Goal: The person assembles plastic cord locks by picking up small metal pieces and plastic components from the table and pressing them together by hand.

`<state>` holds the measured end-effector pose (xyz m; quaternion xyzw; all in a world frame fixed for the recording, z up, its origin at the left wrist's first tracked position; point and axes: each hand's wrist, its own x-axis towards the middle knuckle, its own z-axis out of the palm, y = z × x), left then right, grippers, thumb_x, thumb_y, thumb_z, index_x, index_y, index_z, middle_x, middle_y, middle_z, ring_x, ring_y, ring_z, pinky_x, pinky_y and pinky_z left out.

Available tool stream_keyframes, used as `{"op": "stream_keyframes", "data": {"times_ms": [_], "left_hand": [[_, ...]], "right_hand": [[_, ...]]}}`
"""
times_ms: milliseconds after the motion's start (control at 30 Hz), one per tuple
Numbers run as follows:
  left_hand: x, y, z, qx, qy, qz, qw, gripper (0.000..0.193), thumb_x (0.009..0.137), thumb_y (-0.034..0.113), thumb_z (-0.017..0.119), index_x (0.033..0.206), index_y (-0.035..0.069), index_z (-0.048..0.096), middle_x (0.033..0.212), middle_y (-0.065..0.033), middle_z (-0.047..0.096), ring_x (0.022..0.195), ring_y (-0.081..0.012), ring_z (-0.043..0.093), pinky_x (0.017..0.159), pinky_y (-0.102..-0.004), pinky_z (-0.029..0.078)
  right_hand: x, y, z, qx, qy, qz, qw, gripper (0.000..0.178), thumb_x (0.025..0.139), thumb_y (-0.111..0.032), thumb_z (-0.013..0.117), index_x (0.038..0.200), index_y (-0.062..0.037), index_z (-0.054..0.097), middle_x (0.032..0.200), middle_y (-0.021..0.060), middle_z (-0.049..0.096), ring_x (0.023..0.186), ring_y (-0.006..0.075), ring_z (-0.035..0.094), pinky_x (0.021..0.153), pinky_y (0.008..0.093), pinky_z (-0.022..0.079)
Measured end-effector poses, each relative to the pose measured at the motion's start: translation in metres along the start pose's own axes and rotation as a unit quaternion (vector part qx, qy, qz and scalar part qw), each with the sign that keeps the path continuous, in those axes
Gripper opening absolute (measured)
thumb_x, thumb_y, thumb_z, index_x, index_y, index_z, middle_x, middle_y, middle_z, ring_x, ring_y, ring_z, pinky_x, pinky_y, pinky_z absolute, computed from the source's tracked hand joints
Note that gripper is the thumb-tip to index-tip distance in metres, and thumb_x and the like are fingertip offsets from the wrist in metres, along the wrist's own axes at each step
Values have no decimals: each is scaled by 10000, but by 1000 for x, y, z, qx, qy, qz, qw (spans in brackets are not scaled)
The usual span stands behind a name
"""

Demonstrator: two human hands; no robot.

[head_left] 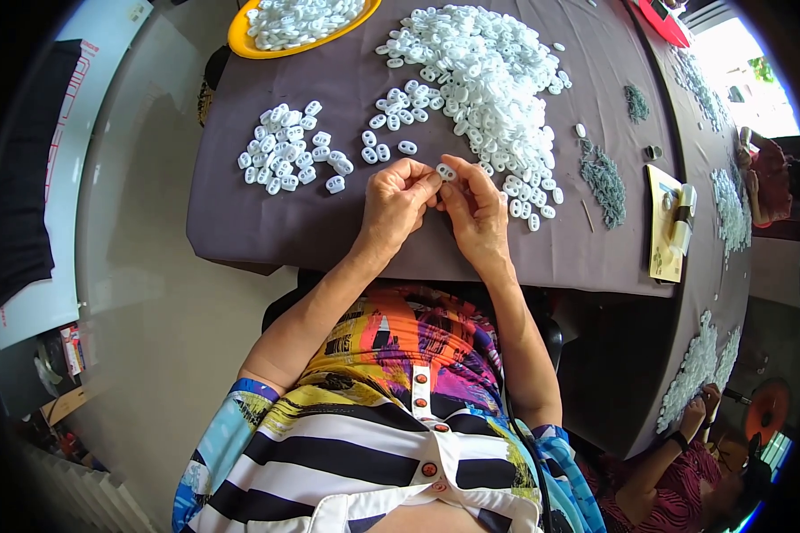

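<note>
Over the table's near edge, my two hands meet with their fingertips close together. A small white oval plastic piece with two holes (446, 172) is pinched between the thumb and forefinger of my right hand (476, 206). Beside it, my left hand (396, 201) is closed in a pinch; whatever its fingertips hold, if anything, is too small to make out. A large heap of similar white oval pieces (489, 80) spreads just beyond my hands. To the left lies a smaller pile of white pieces (280, 149) with dark marks in their holes.
A yellow bowl (236, 37) of white pieces stands at the far left of the dark-covered table (231, 213). On the right are small grey-green parts (603, 182), a thin stick (588, 216) and a yellow pad (663, 226). Another person's hands (698, 413) work at white pieces, lower right.
</note>
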<state>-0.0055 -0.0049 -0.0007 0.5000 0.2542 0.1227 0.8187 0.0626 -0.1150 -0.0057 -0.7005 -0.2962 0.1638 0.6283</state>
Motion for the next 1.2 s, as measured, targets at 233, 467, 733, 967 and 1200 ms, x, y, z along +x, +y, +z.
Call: {"op": "stream_keyframes", "data": {"times_ms": [233, 467, 733, 967, 1200], "left_hand": [[0, 3, 2, -1, 22, -34, 999, 91, 843, 85, 583, 790, 12, 587, 574, 11, 505, 354, 9, 298, 315, -173, 183], [-1, 4, 1, 10, 11, -52, 999, 111, 843, 107, 585, 781, 15, 584, 549, 29, 470, 355, 13, 274, 316, -175, 164], [1, 7, 1, 27, -29, -60, 997, 170, 893, 174, 547, 792, 39, 570, 534, 48, 421, 350, 7, 256, 312, -180, 163], [1, -2, -2, 3, -15, -23, 1000, 187, 896, 172, 542, 769, 39, 578, 519, 44, 421, 348, -7, 267, 313, -184, 204], [0, -2, -3, 16, -16, -13, 1000, 173, 889, 169, 552, 798, 27, 591, 520, 34, 431, 362, -18, 293, 323, -186, 258]], "right_hand": [[6, -4, -6, -122, -12, -86, 989, 365, 759, 103, 588, 1108, -3, 570, 958, 65, 545, 742, 100, 560, 596, 208, 525], [2, -1, -8, -91, -28, -51, 994, 329, 769, 85, 582, 1089, 8, 576, 947, 71, 561, 682, 104, 583, 570, 208, 504], [0, 2, -8, -97, -37, -87, 991, 307, 792, 65, 556, 1093, 7, 569, 936, 79, 563, 658, 121, 588, 564, 227, 479], [-1, 2, -3, -127, -3, -109, 986, 320, 798, 44, 549, 1115, -2, 556, 936, 89, 561, 634, 133, 582, 548, 236, 472], [-1, 1, -5, -162, -34, -101, 981, 290, 806, 26, 544, 1095, 0, 557, 939, 100, 561, 627, 145, 585, 547, 244, 473]]}}
